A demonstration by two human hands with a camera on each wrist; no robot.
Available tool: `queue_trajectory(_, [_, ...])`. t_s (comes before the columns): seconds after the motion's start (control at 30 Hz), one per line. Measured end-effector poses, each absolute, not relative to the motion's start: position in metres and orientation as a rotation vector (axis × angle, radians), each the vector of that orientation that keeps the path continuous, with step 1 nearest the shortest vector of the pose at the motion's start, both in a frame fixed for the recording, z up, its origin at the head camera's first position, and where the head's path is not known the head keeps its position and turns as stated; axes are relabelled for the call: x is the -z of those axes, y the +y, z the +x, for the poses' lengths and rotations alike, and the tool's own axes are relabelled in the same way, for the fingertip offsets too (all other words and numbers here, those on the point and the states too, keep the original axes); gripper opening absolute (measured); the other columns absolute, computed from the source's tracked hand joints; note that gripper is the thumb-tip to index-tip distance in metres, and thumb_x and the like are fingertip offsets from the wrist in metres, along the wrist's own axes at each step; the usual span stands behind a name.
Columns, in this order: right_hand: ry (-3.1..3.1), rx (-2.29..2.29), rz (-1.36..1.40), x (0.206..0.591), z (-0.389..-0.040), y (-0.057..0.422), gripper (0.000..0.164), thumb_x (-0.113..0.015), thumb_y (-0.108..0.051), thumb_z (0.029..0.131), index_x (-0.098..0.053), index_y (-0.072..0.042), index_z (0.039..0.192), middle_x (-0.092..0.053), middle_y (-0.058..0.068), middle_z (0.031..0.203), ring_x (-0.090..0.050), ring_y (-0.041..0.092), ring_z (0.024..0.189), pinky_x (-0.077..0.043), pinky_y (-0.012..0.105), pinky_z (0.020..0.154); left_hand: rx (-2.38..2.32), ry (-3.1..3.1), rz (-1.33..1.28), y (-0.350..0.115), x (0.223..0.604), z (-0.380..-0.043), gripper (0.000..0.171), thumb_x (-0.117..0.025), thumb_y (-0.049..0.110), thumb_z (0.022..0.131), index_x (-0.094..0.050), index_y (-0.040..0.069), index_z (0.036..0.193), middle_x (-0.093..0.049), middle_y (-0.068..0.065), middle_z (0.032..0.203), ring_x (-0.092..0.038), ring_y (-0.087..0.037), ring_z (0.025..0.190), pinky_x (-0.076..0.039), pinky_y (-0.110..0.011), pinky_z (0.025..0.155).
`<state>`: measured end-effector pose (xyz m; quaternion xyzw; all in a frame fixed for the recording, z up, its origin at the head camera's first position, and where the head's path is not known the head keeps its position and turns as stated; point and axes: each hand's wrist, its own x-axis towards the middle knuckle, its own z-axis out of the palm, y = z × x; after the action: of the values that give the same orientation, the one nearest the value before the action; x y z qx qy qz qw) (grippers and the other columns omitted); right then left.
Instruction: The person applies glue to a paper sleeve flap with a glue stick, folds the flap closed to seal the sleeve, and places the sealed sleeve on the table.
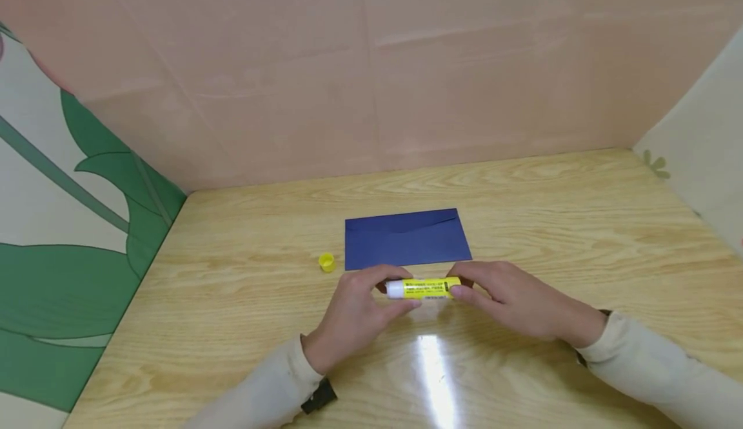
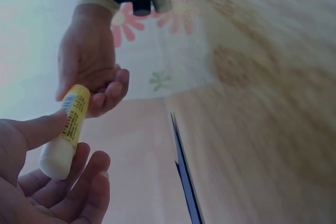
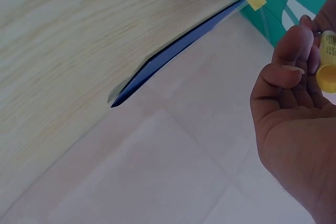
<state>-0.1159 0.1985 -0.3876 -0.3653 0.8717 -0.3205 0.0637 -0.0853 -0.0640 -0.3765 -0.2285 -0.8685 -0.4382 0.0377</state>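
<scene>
A yellow glue stick (image 1: 426, 288) with a white end lies level between both hands, just in front of a dark blue envelope (image 1: 406, 242). My left hand (image 1: 362, 306) pinches its white-end half between thumb and fingers. At the yellow end, my right hand (image 1: 516, 297) holds the stick with thumb and fingertips. The left wrist view shows the white end of the glue stick (image 2: 58, 158) pointing toward the camera. In the right wrist view its round yellow end (image 3: 326, 79) shows beside the right fingers. A small yellow cap (image 1: 327, 262) sits on the table, left of the envelope.
The wood-grain table (image 1: 244, 326) runs back to a pinkish covered wall (image 1: 371, 80). A panel with green leaves (image 1: 64, 287) borders the left side, and a pale panel (image 1: 708, 151) the right. Light glares off the table's front.
</scene>
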Motion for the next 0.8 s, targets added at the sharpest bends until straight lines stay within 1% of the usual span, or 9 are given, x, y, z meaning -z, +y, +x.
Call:
queue_trajectory(0.2, [2.628, 0.958, -1.123, 0.3857, -0.1160, 0.1979, 0.008, -0.052, -0.029, 0.104, -0.059, -0.030, 0.105, -0.057, -0.014, 0.078, -0.046, 0.000, 0.065, -0.041, 0.018, 0.058, 1.330, -2.628, -0.695, -0.0644, 0.3773, -0.0861, 0.029, -0.088, 0.017, 0.074, -0.078, 0.013, 0.102, -0.078, 0.001, 0.094, -0.062, -0.004, 0.075, -0.057, -0.030, 0.067])
queue_trajectory(0.3, [2.623, 0.960, -1.123, 0.3857, -0.1161, 0.1974, 0.008, -0.052, -0.030, 0.104, -0.060, -0.029, 0.106, -0.058, -0.012, 0.079, -0.046, 0.001, 0.065, -0.041, 0.018, 0.058, 1.335, -2.620, -0.685, -0.0648, 0.3780, -0.0863, 0.029, -0.089, 0.017, 0.073, -0.079, 0.013, 0.101, -0.078, 0.001, 0.094, -0.062, -0.004, 0.074, -0.056, -0.030, 0.066])
queue_trajectory(0.4, [2.634, 0.968, -1.104, 0.3858, -0.1153, 0.1972, 0.007, -0.053, -0.032, 0.104, -0.059, -0.033, 0.106, -0.059, -0.012, 0.080, -0.048, 0.001, 0.065, -0.042, 0.018, 0.058, 1.363, -2.622, -0.674, -0.0648, 0.3780, -0.0868, 0.029, -0.089, 0.017, 0.073, -0.079, 0.013, 0.101, -0.078, 0.001, 0.094, -0.062, -0.005, 0.075, -0.057, -0.032, 0.066])
queue_trajectory(0.47, [2.647, 0.969, -1.094, 0.3861, -0.1145, 0.1972, 0.006, -0.054, -0.033, 0.103, -0.058, -0.035, 0.107, -0.059, -0.013, 0.080, -0.048, 0.001, 0.065, -0.042, 0.018, 0.058, 1.380, -2.626, -0.667, -0.0646, 0.3781, -0.0872, 0.029, -0.089, 0.017, 0.073, -0.079, 0.013, 0.101, -0.079, 0.001, 0.095, -0.063, -0.005, 0.075, -0.057, -0.033, 0.066])
queue_trajectory(0.63, [2.691, 0.957, -1.125, 0.3871, -0.1135, 0.1975, 0.010, -0.058, -0.033, 0.101, -0.058, -0.035, 0.110, -0.055, -0.020, 0.081, -0.048, 0.000, 0.066, -0.041, 0.017, 0.058, 1.387, -2.633, -0.655, -0.0645, 0.3790, -0.0869, 0.029, -0.089, 0.017, 0.073, -0.080, 0.013, 0.101, -0.079, 0.001, 0.095, -0.062, -0.005, 0.075, -0.057, -0.034, 0.067])
queue_trajectory(0.8, [2.767, 0.955, -1.206, 0.3874, -0.1125, 0.1973, 0.013, -0.067, -0.032, 0.095, -0.059, -0.035, 0.105, -0.050, -0.023, 0.080, -0.047, -0.003, 0.070, -0.040, 0.016, 0.061, 1.388, -2.634, -0.651, -0.0643, 0.3792, -0.0863, 0.030, -0.089, 0.018, 0.072, -0.080, 0.013, 0.100, -0.079, 0.001, 0.096, -0.063, -0.005, 0.076, -0.057, -0.034, 0.067])
